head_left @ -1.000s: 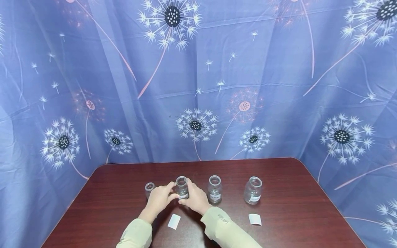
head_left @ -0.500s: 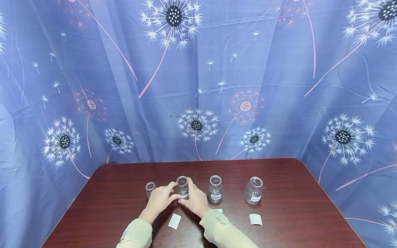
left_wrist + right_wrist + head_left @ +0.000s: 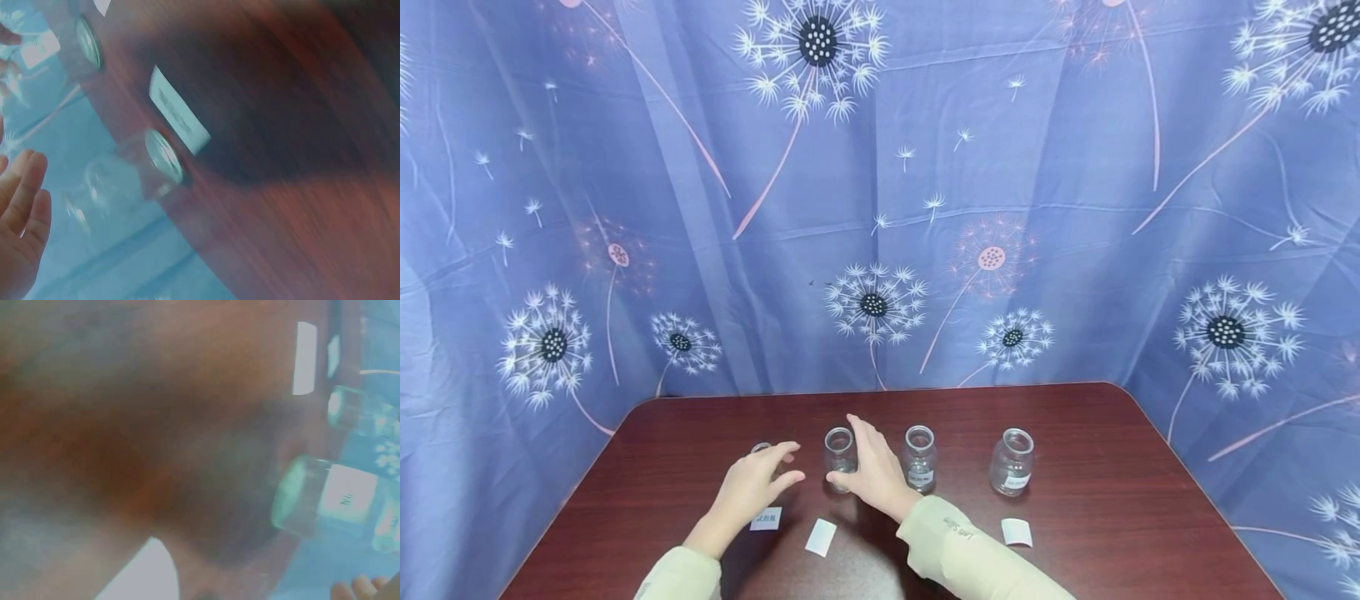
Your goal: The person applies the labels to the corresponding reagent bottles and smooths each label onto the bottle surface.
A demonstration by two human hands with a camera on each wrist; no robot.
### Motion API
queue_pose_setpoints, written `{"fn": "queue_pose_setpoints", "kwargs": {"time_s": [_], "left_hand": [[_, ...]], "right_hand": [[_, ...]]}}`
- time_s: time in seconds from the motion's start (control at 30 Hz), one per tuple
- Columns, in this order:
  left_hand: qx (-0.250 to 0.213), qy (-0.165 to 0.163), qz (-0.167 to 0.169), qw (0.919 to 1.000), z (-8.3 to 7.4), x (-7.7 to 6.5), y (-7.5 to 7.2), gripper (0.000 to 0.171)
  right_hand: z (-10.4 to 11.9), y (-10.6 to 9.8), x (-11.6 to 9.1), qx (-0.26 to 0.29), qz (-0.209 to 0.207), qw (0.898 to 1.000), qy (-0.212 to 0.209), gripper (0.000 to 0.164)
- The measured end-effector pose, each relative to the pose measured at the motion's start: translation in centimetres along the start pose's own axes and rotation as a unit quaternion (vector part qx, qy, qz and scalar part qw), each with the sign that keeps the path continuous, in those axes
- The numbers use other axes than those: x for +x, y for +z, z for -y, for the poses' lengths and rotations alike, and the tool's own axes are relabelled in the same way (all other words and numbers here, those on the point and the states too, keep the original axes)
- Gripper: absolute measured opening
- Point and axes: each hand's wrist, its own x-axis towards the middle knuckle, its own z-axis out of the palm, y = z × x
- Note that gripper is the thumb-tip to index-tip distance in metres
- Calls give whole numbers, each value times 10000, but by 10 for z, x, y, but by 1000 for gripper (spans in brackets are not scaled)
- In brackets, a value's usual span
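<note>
Several clear glass jars stand in a row on the table. My left hand [image 3: 748, 492] hovers by the leftmost jar [image 3: 760, 447] and partly covers it in the head view. Nothing is in that hand; its fingers are loosely bent and apart from the thumb. In the left wrist view its fingers [image 3: 28, 187] are beside this jar [image 3: 115, 172]. My right hand [image 3: 876, 475] is alongside the second jar [image 3: 840, 450], thumb across the jar's lower front, fingers extended past its right side. The second jar's label [image 3: 40, 50] shows in the left wrist view.
A third jar [image 3: 920, 454] and a rightmost jar [image 3: 1012, 458] bear white labels. White slips lie in front of the row: a printed one [image 3: 765, 518], one in the middle [image 3: 822, 537] and one at the right [image 3: 1017, 531]. A blue dandelion-print curtain [image 3: 880, 192] surrounds the table [image 3: 1112, 450].
My left hand has let go of the second jar and moved left and nearer to me, uncovering the printed slip. My right hand's fingers have straightened and spread beside that jar.
</note>
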Motion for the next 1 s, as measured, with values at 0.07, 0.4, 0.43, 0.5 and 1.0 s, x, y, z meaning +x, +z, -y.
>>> {"fn": "queue_pose_setpoints", "kwargs": {"time_s": [0.07,0.4,0.43,0.5,1.0], "left_hand": [[-103,-181,63,9998,6,-5,-6,35],[-250,-724,339,9965,34,-27,-17,18],[-297,-809,457,9952,36,-28,-16,18],[-424,-991,731,9915,40,-32,-14,19],[-1274,-1239,1591,9711,61,-46,6,38]], "right_hand": [[6,-4,2,-86,-160,9997,-190,84],[33,3,1,-297,-912,9792,-1787,46],[36,6,0,-253,-888,9775,-1895,42],[40,12,-4,-154,-736,9763,-2031,34],[55,60,-14,1320,1320,9809,-547,32]]}}
